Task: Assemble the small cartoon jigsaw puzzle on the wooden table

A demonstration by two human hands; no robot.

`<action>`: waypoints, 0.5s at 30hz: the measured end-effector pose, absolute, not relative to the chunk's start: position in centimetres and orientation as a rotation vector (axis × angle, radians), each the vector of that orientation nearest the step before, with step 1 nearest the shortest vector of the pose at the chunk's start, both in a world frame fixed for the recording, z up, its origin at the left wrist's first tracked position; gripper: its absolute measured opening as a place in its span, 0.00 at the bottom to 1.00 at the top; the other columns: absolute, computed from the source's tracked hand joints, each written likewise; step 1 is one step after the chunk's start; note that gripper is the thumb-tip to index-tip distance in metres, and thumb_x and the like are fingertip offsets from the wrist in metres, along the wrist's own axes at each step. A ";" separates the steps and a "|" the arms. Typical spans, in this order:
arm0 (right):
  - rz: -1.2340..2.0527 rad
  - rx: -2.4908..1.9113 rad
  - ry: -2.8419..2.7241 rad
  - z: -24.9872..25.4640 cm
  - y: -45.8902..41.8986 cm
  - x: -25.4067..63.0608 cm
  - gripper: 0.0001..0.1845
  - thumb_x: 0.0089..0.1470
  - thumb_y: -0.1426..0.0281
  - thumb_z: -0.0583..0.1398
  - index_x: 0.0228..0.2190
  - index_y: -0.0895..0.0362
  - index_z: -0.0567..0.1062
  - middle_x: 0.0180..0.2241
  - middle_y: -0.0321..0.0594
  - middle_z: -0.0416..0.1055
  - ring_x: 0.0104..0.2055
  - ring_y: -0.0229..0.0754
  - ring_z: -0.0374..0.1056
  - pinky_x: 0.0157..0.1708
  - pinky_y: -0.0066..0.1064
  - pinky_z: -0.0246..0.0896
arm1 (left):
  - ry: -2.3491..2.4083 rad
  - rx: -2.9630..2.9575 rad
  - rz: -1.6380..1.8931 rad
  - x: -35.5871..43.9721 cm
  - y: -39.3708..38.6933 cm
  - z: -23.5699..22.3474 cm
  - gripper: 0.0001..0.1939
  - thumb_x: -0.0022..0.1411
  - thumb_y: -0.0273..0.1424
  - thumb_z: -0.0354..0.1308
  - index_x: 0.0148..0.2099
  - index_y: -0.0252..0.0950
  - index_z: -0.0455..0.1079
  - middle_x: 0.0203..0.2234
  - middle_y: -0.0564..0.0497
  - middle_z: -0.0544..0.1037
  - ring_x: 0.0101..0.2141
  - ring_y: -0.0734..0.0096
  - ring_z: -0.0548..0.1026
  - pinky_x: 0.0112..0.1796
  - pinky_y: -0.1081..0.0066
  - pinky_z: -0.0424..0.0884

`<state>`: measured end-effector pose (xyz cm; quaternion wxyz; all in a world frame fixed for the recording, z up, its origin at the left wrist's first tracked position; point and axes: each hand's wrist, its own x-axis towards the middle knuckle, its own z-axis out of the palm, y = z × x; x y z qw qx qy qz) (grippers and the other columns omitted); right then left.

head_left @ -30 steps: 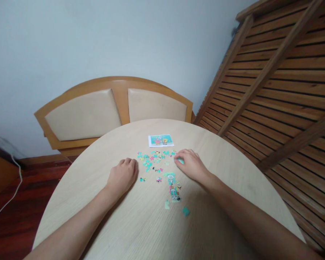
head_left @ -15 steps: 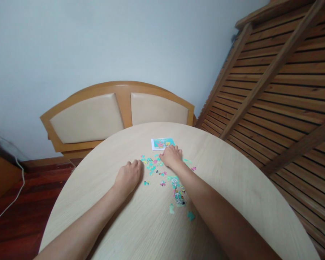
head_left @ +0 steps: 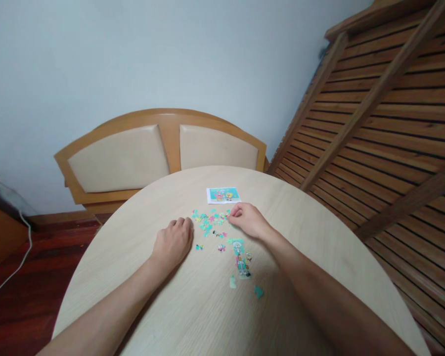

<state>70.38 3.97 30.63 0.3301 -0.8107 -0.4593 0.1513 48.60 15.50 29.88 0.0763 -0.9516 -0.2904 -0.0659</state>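
Observation:
Several small teal and pink jigsaw pieces (head_left: pixel 209 221) lie scattered on a round pale wooden table (head_left: pixel 193 306). A joined strip of pieces (head_left: pixel 241 254) runs toward me just below them. My left hand (head_left: pixel 172 242) rests on the table left of the pieces, fingers curled under. My right hand (head_left: pixel 246 219) sits at the right edge of the scatter, fingertips pinched together on something I cannot make out. A small reference picture card (head_left: pixel 223 194) lies beyond the pieces.
Two stray teal pieces (head_left: pixel 258 291) lie nearer to me. A wooden bench with two beige cushioned backs (head_left: pixel 159 153) stands behind the table. A slatted wooden frame (head_left: pixel 385 123) leans at the right. A white cable (head_left: pixel 7 277) trails on the red floor at left.
My right hand reached left over the scattered pieces near the card, then drew back to the scatter's right edge with fingertips pinched. My left hand stayed put.

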 end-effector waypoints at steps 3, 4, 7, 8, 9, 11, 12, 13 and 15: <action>0.481 -1.945 -1.288 30.8 -0.4 70.4 0.06 0.53 0.68 0.64 0.33 0.57 0.76 0.33 0.40 0.80 0.35 0.41 0.75 0.36 0.30 0.66 | -0.681 -3.019 -0.439 48.5 13.9 29.7 0.14 0.73 0.32 0.45 0.49 0.34 0.70 0.48 0.40 0.76 0.46 0.55 0.76 0.41 0.58 0.77; 0.501 -1.886 -1.323 30.8 -1.8 70.4 0.06 0.53 0.67 0.64 0.33 0.57 0.76 0.34 0.41 0.80 0.37 0.42 0.75 0.37 0.31 0.66 | -0.523 -3.097 -0.533 48.6 13.1 29.6 0.14 0.73 0.32 0.45 0.51 0.35 0.70 0.51 0.41 0.75 0.49 0.57 0.75 0.47 0.57 0.76; 0.563 -1.865 -1.293 30.8 -5.1 70.2 0.08 0.53 0.64 0.63 0.32 0.56 0.79 0.33 0.41 0.80 0.38 0.45 0.75 0.41 0.34 0.67 | -0.010 -3.284 -0.625 49.1 10.5 29.1 0.18 0.72 0.33 0.47 0.60 0.37 0.66 0.58 0.44 0.72 0.57 0.61 0.71 0.58 0.57 0.69; 0.581 -1.860 -1.292 30.8 -5.9 70.1 0.10 0.54 0.64 0.62 0.33 0.56 0.79 0.35 0.42 0.81 0.39 0.45 0.75 0.43 0.35 0.67 | 0.078 -3.306 -0.581 49.2 9.8 28.9 0.19 0.72 0.35 0.48 0.62 0.37 0.64 0.59 0.44 0.71 0.59 0.60 0.68 0.59 0.57 0.67; 0.592 -1.860 -1.288 30.7 -6.4 70.0 0.10 0.55 0.64 0.61 0.33 0.56 0.80 0.35 0.42 0.81 0.39 0.45 0.75 0.43 0.35 0.67 | 0.157 -3.319 -0.534 49.4 9.2 28.7 0.21 0.72 0.35 0.48 0.64 0.36 0.62 0.61 0.43 0.69 0.61 0.59 0.67 0.60 0.56 0.66; 0.625 -1.867 -1.290 30.5 -7.2 69.7 0.11 0.55 0.63 0.61 0.33 0.56 0.81 0.35 0.41 0.81 0.39 0.45 0.76 0.43 0.35 0.67 | 0.229 -3.342 -0.423 49.6 8.6 28.5 0.25 0.71 0.37 0.50 0.67 0.36 0.59 0.64 0.43 0.66 0.63 0.56 0.64 0.62 0.53 0.62; 0.642 -1.869 -1.286 30.3 -7.4 69.6 0.11 0.55 0.63 0.61 0.33 0.56 0.81 0.35 0.41 0.81 0.39 0.45 0.76 0.43 0.35 0.68 | 0.260 -3.354 -0.364 49.7 8.5 28.5 0.26 0.71 0.37 0.50 0.68 0.36 0.57 0.65 0.43 0.64 0.64 0.56 0.62 0.63 0.52 0.60; 0.659 -1.867 -1.282 30.2 -7.5 69.6 0.12 0.55 0.62 0.61 0.33 0.56 0.81 0.35 0.40 0.82 0.39 0.45 0.76 0.43 0.35 0.68 | 0.286 -3.368 -0.309 49.8 8.5 28.5 0.28 0.71 0.38 0.50 0.69 0.37 0.55 0.66 0.43 0.62 0.65 0.55 0.60 0.64 0.51 0.57; 0.689 -1.858 -1.279 29.9 -7.7 69.5 0.12 0.56 0.62 0.61 0.34 0.56 0.82 0.35 0.40 0.82 0.38 0.45 0.76 0.43 0.34 0.68 | 0.327 -3.395 -0.206 49.9 8.8 28.6 0.30 0.72 0.39 0.49 0.71 0.38 0.49 0.68 0.45 0.58 0.67 0.55 0.56 0.65 0.49 0.52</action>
